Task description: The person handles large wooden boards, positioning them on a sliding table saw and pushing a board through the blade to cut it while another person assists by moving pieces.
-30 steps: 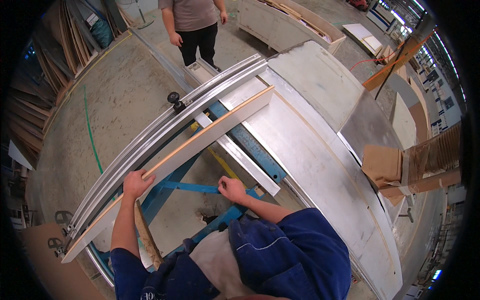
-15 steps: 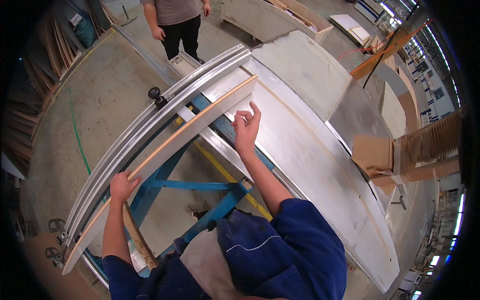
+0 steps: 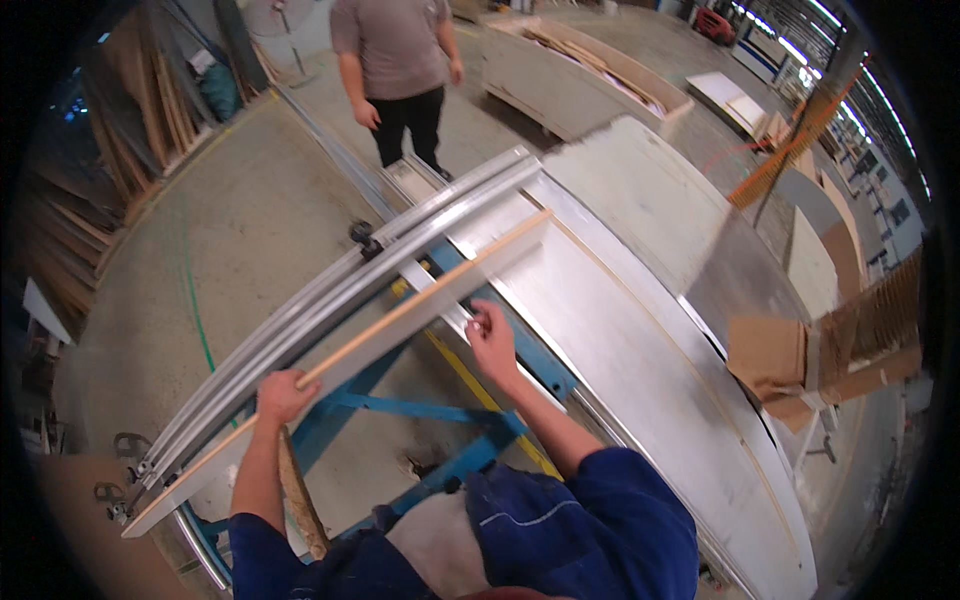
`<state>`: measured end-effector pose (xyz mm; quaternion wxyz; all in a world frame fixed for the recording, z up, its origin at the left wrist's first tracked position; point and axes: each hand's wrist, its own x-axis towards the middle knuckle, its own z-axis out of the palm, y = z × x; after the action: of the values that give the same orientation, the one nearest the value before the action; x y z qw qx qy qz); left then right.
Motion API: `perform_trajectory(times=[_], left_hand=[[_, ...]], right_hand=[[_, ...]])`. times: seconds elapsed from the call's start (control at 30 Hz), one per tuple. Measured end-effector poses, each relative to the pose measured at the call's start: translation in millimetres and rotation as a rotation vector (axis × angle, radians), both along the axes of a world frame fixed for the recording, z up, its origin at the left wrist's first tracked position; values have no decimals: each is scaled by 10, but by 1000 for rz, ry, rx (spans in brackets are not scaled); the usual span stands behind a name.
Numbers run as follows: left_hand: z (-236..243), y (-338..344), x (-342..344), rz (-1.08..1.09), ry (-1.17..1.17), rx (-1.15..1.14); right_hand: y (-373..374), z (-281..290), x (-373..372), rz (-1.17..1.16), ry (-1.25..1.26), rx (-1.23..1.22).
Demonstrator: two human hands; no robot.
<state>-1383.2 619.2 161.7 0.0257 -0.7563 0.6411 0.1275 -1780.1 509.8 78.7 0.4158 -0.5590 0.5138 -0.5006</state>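
A long narrow board (image 3: 440,295), white-faced with a bare wood edge upward, lies slanting across the sliding-table machine. My left hand (image 3: 285,396) grips its upper edge near the middle, fingers over the far side. To the right of the board, my right hand (image 3: 491,338) is raised over the blue machine frame, apart from the board. Its fingers are curled in toward the thumb; what they hold, if anything, is too small to make out. Beyond the board runs a grooved aluminium fence (image 3: 330,305) with a black knob (image 3: 364,238).
The metal machine table (image 3: 640,370) extends to the right, with a pale panel (image 3: 640,185) behind it. A person (image 3: 395,60) stands beyond the fence. Cardboard (image 3: 768,358) juts in at right. A wooden bin (image 3: 580,85) stands at the back; boards (image 3: 135,130) lean at left.
My right hand has dropped away from the board's far end, and its raised index finger has curled in. My left hand keeps its grip. The whole view has shifted, showing more of the person.
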Motion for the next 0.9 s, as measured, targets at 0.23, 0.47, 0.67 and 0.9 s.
perform_trajectory(times=[0.23, 0.47, 0.67, 0.9], left_hand=[[63, 24, 12, 38, 15, 88], [217, 49, -55, 28, 8, 92], [190, 55, -47, 44, 54, 62], [276, 33, -88, 57, 36, 91]], right_hand=[[591, -223, 202, 409, 539, -200], [998, -677, 205, 750, 858, 222], [934, -761, 225, 714, 857, 288], [919, -780, 199, 724, 839, 298]])
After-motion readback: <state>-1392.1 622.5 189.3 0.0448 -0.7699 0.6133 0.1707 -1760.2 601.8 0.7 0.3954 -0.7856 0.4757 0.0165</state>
